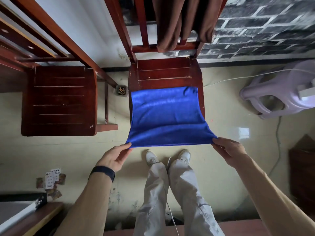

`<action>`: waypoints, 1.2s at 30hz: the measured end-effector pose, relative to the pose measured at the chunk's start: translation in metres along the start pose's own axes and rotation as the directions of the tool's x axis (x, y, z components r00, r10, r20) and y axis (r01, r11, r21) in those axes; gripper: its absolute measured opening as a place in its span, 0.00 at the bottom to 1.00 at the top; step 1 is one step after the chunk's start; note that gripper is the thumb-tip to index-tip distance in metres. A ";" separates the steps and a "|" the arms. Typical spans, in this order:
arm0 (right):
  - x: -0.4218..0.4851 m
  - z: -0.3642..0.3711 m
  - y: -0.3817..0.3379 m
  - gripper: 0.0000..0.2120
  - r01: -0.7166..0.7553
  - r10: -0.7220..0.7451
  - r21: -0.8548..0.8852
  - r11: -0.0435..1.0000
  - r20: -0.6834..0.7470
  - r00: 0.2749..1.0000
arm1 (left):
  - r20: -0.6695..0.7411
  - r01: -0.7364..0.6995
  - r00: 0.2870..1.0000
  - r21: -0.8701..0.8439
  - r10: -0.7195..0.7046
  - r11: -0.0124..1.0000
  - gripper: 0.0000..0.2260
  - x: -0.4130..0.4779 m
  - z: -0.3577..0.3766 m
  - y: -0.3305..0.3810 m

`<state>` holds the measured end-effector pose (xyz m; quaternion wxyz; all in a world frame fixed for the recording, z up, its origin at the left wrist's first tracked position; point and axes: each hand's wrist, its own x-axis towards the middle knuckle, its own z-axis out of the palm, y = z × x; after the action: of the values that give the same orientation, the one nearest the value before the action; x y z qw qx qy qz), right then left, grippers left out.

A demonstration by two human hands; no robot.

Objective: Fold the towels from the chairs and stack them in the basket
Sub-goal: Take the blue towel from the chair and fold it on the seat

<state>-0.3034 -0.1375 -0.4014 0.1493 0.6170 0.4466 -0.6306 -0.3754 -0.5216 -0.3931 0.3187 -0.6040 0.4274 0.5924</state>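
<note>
Blue towel (pixel 166 114) lies spread over the front half of the middle wooden chair (pixel 163 72) seat, with its near edge lifted off the seat and stretched toward us. Our left hand (pixel 115 155) pinches the near left corner between thumb and fingertips. Our right hand (pixel 228 149) grips the near right corner with its fingers curled over the cloth, so the corner itself is hidden beneath them. We cannot tell whether the towel is single or already doubled.

A brown towel (pixel 180 23) hangs over the chair's backrest, its upper part cut off by the top of the frame. A second chair (pixel 59 99) stands just beside it on the left. At the right edge a lilac plastic object (pixel 279 92) is cut off, and we cannot say what it is. A small container (pixel 121 90) sits on the floor between the chairs, its contents too small to make out.
</note>
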 end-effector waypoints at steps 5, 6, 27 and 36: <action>-0.073 -0.028 -0.006 0.04 0.024 -0.044 0.187 0.982 0.102 0.994 | -0.001 -0.055 0.998 -0.117 0.055 0.992 0.08 -0.066 -0.019 0.004; -0.084 -0.025 -0.011 0.05 0.026 -0.048 0.199 0.980 0.107 0.993 | -0.023 -0.089 0.996 -0.116 0.087 0.989 0.09 -0.075 -0.018 0.011; -0.105 0.059 -0.185 0.10 0.186 -0.243 0.320 0.929 0.146 0.959 | 0.062 -0.626 0.777 -0.036 0.626 0.779 0.14 -0.143 0.082 0.135; -0.013 0.058 -0.096 0.11 0.275 -0.273 -0.093 0.957 0.033 0.961 | 0.232 -0.746 0.635 0.434 0.737 0.505 0.13 -0.025 0.064 0.071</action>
<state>-0.4092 -0.1322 -0.3625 0.0943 0.5350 0.5563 -0.6288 -0.4653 -0.4914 -0.3664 0.1806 -0.2552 0.7767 0.5468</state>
